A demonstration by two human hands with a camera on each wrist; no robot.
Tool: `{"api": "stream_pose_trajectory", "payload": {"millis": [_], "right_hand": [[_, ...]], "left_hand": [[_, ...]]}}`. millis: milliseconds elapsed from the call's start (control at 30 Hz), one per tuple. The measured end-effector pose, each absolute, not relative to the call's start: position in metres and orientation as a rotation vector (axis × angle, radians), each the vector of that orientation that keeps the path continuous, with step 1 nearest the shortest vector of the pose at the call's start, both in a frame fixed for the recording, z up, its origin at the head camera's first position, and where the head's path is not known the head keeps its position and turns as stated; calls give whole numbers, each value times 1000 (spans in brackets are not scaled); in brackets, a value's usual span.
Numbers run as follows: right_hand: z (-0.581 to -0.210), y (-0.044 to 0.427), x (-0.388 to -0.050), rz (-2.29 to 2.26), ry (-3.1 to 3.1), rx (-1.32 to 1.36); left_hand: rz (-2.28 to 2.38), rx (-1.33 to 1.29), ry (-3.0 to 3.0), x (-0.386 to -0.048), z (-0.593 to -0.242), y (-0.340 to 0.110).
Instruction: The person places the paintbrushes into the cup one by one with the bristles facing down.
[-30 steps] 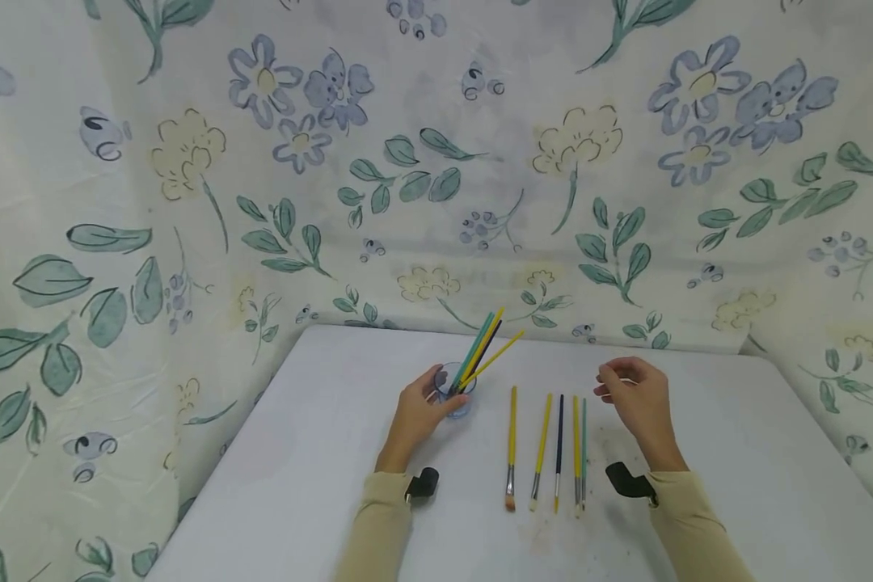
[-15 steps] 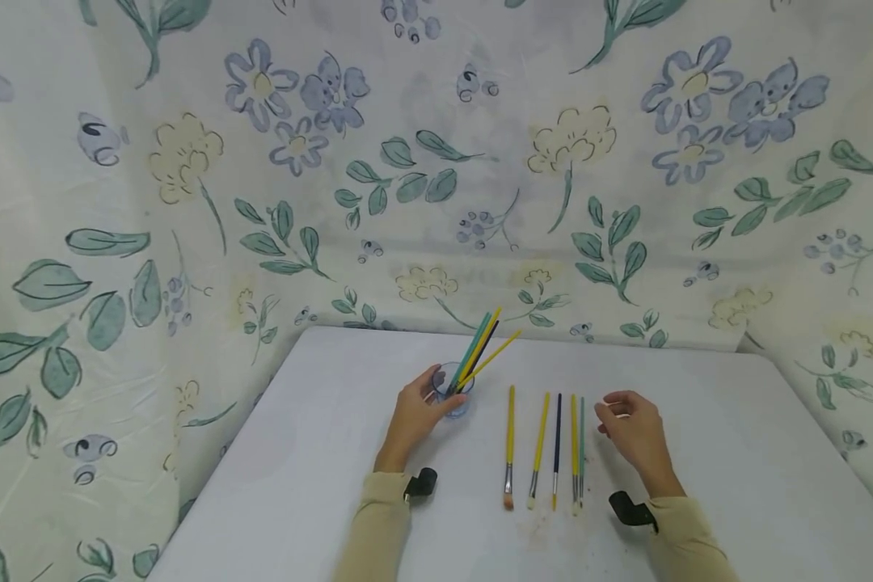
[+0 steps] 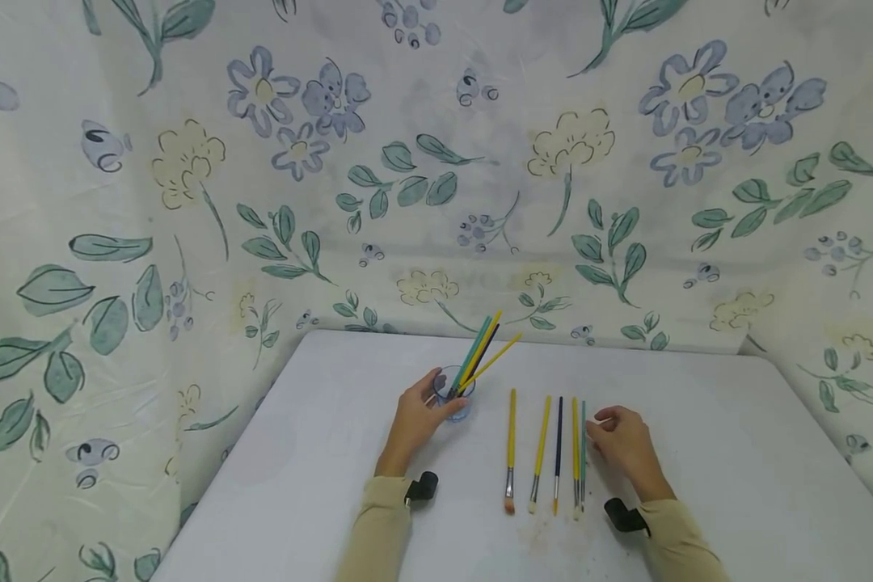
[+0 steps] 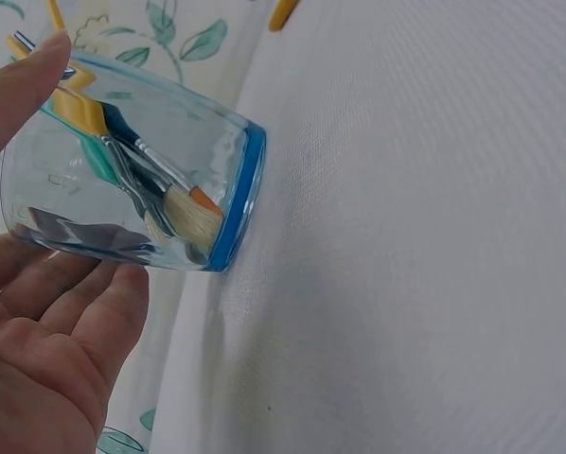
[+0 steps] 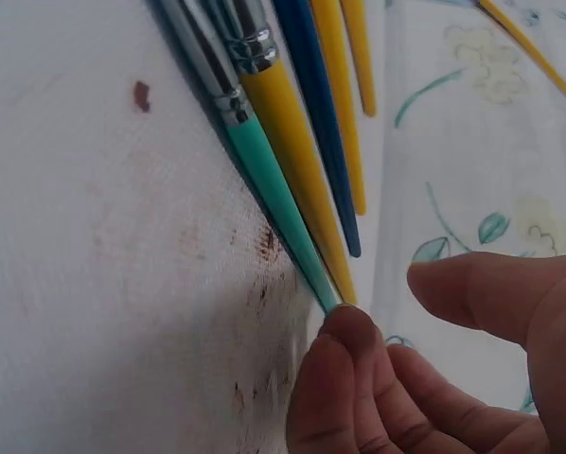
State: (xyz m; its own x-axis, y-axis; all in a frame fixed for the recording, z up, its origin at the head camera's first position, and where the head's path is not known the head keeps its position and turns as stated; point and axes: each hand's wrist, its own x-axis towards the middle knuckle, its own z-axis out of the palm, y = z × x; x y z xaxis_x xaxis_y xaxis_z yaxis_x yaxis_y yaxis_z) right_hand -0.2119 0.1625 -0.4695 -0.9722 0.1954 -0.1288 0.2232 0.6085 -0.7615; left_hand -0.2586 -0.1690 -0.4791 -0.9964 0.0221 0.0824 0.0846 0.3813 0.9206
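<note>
My left hand (image 3: 416,416) holds the glass (image 4: 186,134) of brushes (image 4: 84,112).
My right hand (image 3: 623,444) gapes, fingertips at the handle end of the green brush (image 5: 274,194).

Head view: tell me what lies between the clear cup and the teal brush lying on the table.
In the head view, left to right, lie a yellow brush, a second yellow brush, a dark blue brush and a third yellow brush.

five loose brushes (image 3: 511,432): three yellow, one blue, one green; one cup (image 4: 188,132); at least four brushes inside (image 3: 470,356); two hands (image 3: 416,416)
</note>
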Motion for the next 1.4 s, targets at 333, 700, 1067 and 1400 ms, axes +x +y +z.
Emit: {"api": "stream_pose_trajectory", "payload": {"millis": [333,700,1067,1400], "right_hand": [[-469,156,-219,-1118,2801,258],[-465,146,-226,-943,2839,184],[-459,146,-228,-890,2809,243],[-443,159,-227,-1206,2700,200]], "left_hand": [[-1737,-109,-2559,-258,-477,-169],[-1758,-106,-2537,-257,-479,-168],[-1737,-98,-2542,-257,-478,-167],[-1736,-90,-2547,-258,-479,-167]]}}
